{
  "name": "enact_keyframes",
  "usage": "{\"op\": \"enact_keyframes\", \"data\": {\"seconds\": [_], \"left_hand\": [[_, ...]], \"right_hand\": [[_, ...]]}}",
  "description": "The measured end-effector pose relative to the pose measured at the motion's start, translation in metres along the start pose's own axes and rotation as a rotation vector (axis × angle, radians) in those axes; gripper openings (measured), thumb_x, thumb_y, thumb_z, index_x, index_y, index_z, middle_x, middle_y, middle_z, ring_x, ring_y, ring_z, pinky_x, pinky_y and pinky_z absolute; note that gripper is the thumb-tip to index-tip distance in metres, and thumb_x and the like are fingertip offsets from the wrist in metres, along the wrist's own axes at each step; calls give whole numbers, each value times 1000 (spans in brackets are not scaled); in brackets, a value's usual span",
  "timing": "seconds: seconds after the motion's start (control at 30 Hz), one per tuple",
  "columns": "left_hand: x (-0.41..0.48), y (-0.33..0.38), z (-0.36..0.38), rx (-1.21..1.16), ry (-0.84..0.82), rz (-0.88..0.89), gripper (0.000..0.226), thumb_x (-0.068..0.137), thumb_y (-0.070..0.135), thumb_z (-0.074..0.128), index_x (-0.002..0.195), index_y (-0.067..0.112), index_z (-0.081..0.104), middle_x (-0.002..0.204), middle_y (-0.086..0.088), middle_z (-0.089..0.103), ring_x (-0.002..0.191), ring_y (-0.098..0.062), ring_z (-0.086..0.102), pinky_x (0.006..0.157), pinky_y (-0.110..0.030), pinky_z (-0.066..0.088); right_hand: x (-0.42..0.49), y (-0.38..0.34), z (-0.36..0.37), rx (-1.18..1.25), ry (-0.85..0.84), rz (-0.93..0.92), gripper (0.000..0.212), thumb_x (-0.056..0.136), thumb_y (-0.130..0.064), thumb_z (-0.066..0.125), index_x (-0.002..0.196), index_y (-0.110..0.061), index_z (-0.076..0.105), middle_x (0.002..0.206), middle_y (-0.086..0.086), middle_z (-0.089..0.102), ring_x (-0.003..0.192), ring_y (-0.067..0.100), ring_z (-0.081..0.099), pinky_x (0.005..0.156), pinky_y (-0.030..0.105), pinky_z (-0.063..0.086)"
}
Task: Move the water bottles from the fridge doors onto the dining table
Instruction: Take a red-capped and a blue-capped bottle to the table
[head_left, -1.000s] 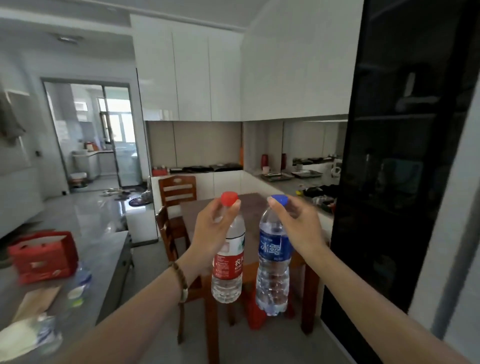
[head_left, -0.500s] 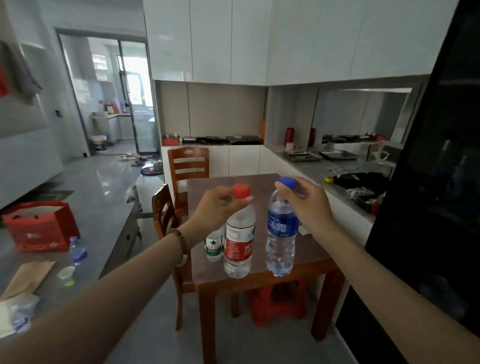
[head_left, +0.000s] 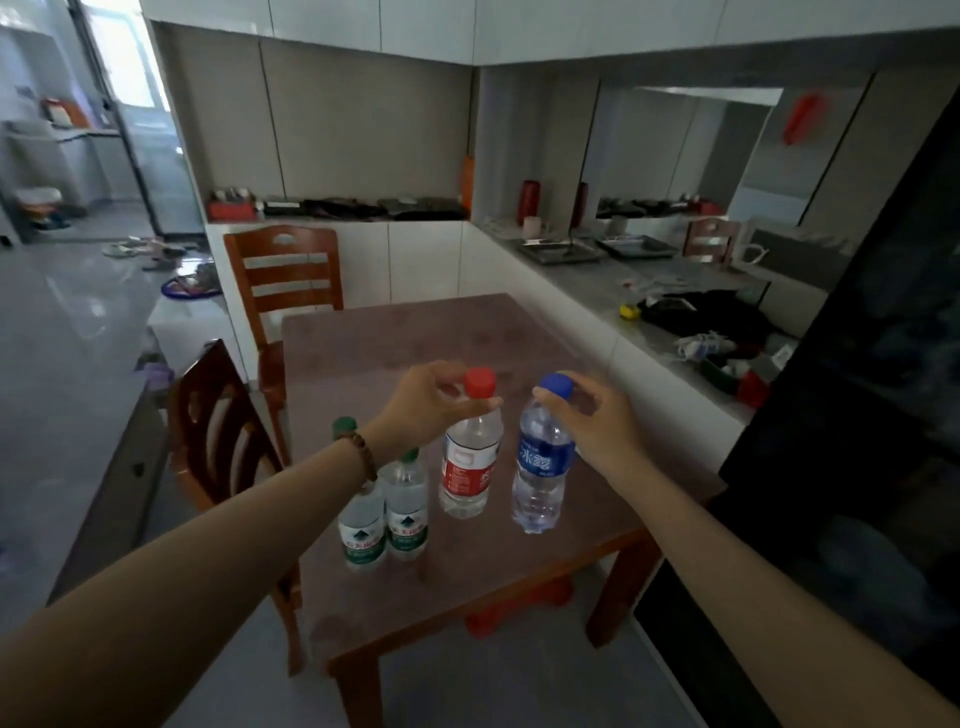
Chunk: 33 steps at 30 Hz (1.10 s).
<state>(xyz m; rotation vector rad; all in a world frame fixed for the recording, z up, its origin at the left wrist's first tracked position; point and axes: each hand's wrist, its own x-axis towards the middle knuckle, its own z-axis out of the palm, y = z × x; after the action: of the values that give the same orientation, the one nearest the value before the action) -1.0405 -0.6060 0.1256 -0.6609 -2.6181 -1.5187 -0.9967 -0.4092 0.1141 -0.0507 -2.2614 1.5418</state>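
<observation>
My left hand (head_left: 423, 405) pinches the neck of a red-capped, red-labelled water bottle (head_left: 468, 462), held upright low over the dining table (head_left: 395, 343). My right hand (head_left: 597, 421) grips a blue-capped, blue-labelled bottle (head_left: 540, 473) by its neck, just right of the red one and slightly tilted. I cannot tell whether either bottle touches the tabletop. Two green-capped, green-labelled bottles (head_left: 387, 514) stand side by side on the table near its front left, partly hidden by my left forearm.
Two wooden chairs (head_left: 283, 270) stand at the table's left and far sides. A grey counter (head_left: 639, 291) with trays, cups and clutter runs along the right. The black fridge (head_left: 857, 415) rises at the right edge. A red stool (head_left: 519, 608) sits under the table.
I have stepped closer to the table and both bottles have come down over its front part. The two green-capped bottles have come into full view beside my left arm.
</observation>
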Motion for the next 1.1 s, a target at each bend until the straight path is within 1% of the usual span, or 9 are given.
{"op": "enact_keyframes", "data": {"seconds": [0.03,0.1,0.13,0.23,0.37,0.57,0.67,0.93,1.1], "left_hand": [[12,-9,2,5,-15,-21,27,74,27,76,95,10,73,90,-1,68,74,-8,58,66,-8,44],[35,-28,6,29,-35,-66,27,71,32,77,93,15,73,89,0,72,80,-18,64,75,-24,53],[46,-37,8,65,-53,-84,25,70,35,77,88,18,73,87,1,72,81,-19,65,77,-31,54],[76,-61,13,158,-97,-111,28,68,37,78,87,17,73,86,2,68,81,-17,64,81,-38,54],[93,-90,14,198,-74,-223,38,70,37,77,99,14,72,98,0,71,85,-14,65,83,-37,55],[103,-117,17,294,-74,-307,37,74,27,77,108,14,68,103,3,68,85,-9,61,77,-23,47],[103,-128,19,328,-66,-344,37,72,28,78,105,15,70,101,1,70,83,-10,63,79,-26,51],[100,-148,23,362,-60,-411,41,67,40,79,103,24,70,98,7,73,84,-6,66,83,-34,56],[105,-150,21,337,-89,-431,38,68,33,80,103,22,71,97,6,74,83,-7,67,84,-34,56]], "right_hand": [[10,7,4,3,1,6,21,76,-27,75,95,-26,67,102,1,67,96,16,62,86,30,50],[29,19,12,21,-4,24,22,75,-26,76,94,-27,67,102,1,68,96,14,63,85,28,49],[39,26,16,27,-10,31,23,74,-25,77,96,-26,67,102,1,68,95,12,62,83,24,48],[69,48,27,22,-49,33,26,74,-24,77,99,-19,69,99,-3,67,90,5,60,75,9,44],[98,76,48,43,-178,34,23,75,-18,76,96,-19,67,91,-9,63,81,-6,57,71,2,44],[132,119,86,51,-297,57,31,70,-27,80,98,-21,69,92,-13,67,92,7,63,81,21,50],[137,132,102,56,-341,55,38,69,-29,80,103,-17,69,98,-7,69,94,8,63,81,21,50],[138,150,117,41,-391,53,35,72,-24,79,104,-16,69,94,-11,64,88,4,59,72,6,43],[138,156,120,45,-402,54,34,73,-26,78,104,-19,67,98,-10,65,93,6,59,76,11,44]]}}
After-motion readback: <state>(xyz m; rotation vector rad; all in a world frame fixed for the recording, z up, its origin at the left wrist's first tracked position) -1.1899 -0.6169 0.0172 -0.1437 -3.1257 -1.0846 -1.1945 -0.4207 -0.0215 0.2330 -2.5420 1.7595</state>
